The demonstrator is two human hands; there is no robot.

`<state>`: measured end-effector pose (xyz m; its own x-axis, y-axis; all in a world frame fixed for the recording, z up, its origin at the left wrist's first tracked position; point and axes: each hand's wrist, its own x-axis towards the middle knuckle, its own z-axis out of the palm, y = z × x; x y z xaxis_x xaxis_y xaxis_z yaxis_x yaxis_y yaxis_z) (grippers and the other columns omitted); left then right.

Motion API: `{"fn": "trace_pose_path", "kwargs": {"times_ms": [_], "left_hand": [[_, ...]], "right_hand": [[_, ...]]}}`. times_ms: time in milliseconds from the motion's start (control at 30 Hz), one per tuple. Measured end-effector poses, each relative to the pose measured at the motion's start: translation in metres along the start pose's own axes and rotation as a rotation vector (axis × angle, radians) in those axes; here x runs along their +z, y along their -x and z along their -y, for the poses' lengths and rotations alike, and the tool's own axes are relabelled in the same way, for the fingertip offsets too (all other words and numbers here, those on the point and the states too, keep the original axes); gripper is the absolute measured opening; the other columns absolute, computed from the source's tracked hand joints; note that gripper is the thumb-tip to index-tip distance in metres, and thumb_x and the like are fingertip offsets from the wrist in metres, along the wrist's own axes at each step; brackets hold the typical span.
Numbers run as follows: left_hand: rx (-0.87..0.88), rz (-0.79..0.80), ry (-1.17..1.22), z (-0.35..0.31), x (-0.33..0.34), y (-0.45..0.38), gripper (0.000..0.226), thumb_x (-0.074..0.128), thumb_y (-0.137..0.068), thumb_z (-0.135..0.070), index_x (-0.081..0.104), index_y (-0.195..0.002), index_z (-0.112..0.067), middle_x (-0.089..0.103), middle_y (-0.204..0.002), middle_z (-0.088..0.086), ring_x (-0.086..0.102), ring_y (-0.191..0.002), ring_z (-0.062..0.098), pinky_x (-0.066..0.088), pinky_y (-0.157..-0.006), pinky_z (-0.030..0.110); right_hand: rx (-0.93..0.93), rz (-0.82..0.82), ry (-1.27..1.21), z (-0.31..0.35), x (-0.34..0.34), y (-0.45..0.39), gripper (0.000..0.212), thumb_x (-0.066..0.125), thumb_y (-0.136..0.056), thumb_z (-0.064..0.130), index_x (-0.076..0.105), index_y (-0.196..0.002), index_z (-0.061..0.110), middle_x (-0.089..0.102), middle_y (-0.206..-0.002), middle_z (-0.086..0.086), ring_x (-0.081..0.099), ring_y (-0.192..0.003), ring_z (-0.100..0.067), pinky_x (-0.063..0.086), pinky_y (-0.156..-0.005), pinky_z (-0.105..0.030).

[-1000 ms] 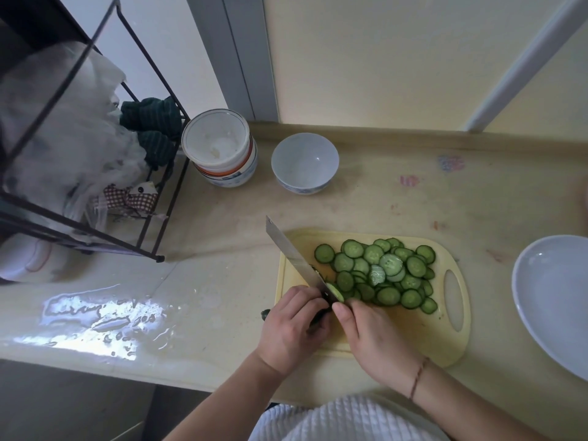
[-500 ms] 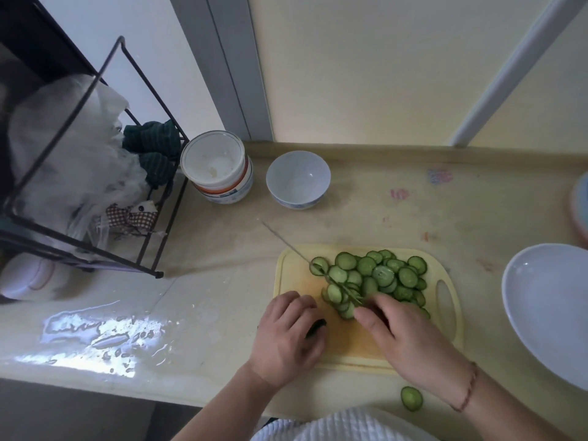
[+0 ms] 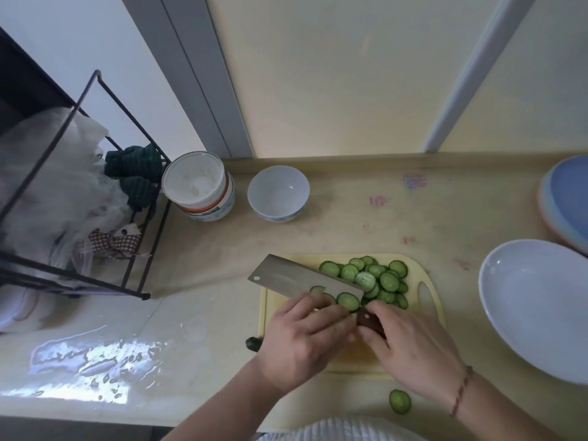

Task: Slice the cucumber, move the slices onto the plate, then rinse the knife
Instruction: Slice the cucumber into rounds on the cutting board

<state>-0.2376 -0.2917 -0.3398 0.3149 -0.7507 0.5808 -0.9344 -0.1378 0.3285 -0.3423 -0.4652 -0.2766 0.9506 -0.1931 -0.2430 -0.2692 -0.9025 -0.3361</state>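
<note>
Cucumber slice point(image 3: 348, 301) on cleaver point(image 3: 302, 279), touching left fingers point(image 3: 331, 310).

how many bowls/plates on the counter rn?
3: small white bowl at the back wall, big white plate right of the cutting board, blue plate cut off at the right edge.

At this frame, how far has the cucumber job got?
Slicing looks nearly done: cucumber slices are piled on the cutting board, with only a cucumber end by the left hand. The right hand grips the knife, slices stuck to its blade. Left: the plate holds none, one stray slice lies on the counter, and the rinse.
</note>
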Motion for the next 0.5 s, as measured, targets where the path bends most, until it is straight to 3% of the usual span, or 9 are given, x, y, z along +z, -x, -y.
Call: {"fn": "trace_pose_path", "kwargs": {"times_ms": [133,300,433,500], "left_hand": [[-0.14,0.104,0.104,0.006,0.001,-0.01,0.017,0.068,-0.098,-0.028,0.08,-0.104,-0.018,0.075,-0.109,-0.007,0.068,-0.104,0.015,0.057,-0.083,0.031],[-0.347,0.371,0.353,0.011,-0.004,-0.032,0.018,0.065,-0.093,-0.028,0.08,-0.098,-0.02,0.074,-0.112,-0.006,0.066,-0.106,0.007,0.055,-0.084,0.029],[-0.413,0.41,0.364,0.013,0.001,-0.047,0.012,0.074,-0.088,-0.018,0.082,-0.097,-0.016,0.075,-0.112,-0.002,0.062,-0.107,0.002,0.049,-0.091,0.018],[-0.457,0.421,0.351,0.014,0.008,-0.054,0.012,0.074,-0.088,-0.019,0.081,-0.095,-0.013,0.077,-0.107,-0.002,0.064,-0.102,0.005,0.05,-0.091,0.02]], "right_hand": [[-0.004,-0.001,0.032,-0.006,0.001,0.002,0.04,0.028,-0.094,0.065,0.045,-0.112,0.034,0.062,-0.101,0.014,0.061,-0.085,-0.006,0.04,-0.064,-0.023],[-0.007,0.039,0.088,-0.011,0.001,0.009,0.044,0.025,-0.094,0.064,0.044,-0.117,0.032,0.061,-0.109,0.012,0.061,-0.093,-0.01,0.035,-0.065,-0.027],[-0.013,0.041,0.092,-0.013,0.002,0.012,0.048,0.024,-0.093,0.065,0.045,-0.118,0.03,0.062,-0.107,0.012,0.06,-0.09,-0.009,0.032,-0.063,-0.027],[-0.018,0.036,0.096,-0.013,0.001,0.013,0.054,0.016,-0.09,0.068,0.044,-0.117,0.031,0.061,-0.107,0.012,0.06,-0.091,-0.01,0.035,-0.065,-0.027]]}}
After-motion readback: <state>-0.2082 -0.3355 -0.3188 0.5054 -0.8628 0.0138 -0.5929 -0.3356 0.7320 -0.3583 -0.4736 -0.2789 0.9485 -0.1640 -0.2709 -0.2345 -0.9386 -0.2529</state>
